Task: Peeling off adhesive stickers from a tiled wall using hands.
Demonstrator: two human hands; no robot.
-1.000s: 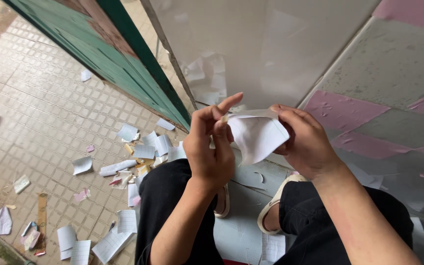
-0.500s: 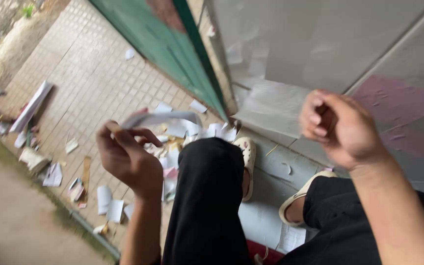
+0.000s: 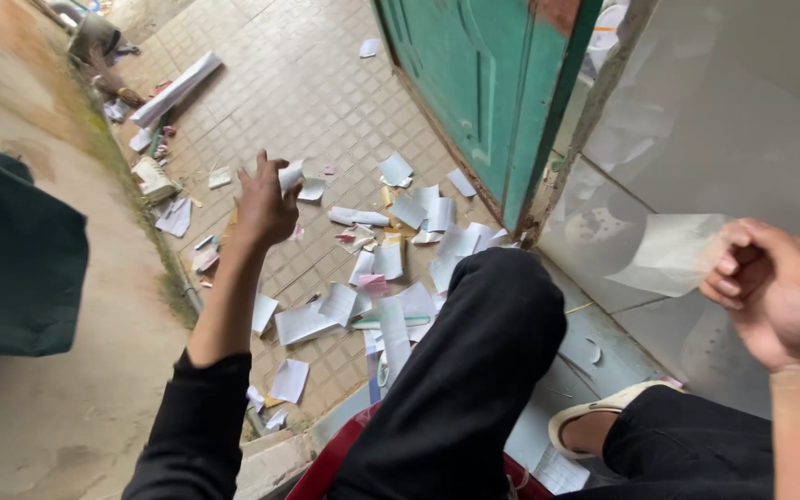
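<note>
My left hand (image 3: 263, 208) is stretched out over the tiled floor (image 3: 307, 83), its fingers closed on a small white paper scrap (image 3: 291, 174). Below and around it, several torn paper pieces (image 3: 391, 278) lie scattered on the tiles. My right hand (image 3: 775, 292) is raised near the glossy grey wall (image 3: 743, 111) with its fingers curled in and nothing visible inside them. A pale sheet-shaped patch (image 3: 673, 255) shows on the wall just left of that hand, apart from it. My legs in black trousers (image 3: 474, 370) fill the lower middle.
A green door (image 3: 474, 83) stands ajar at the top centre. A dark green bag (image 3: 11, 259) sits at the left edge. A rolled white sheet (image 3: 178, 88) and litter lie along the gutter. A red seat edge (image 3: 326, 463) and a white sandal (image 3: 594, 417) are below.
The paper held in both hands came apart. My left hand swung out to the left over the floor with a scrap, and my right hand drew back to the right, closed.
</note>
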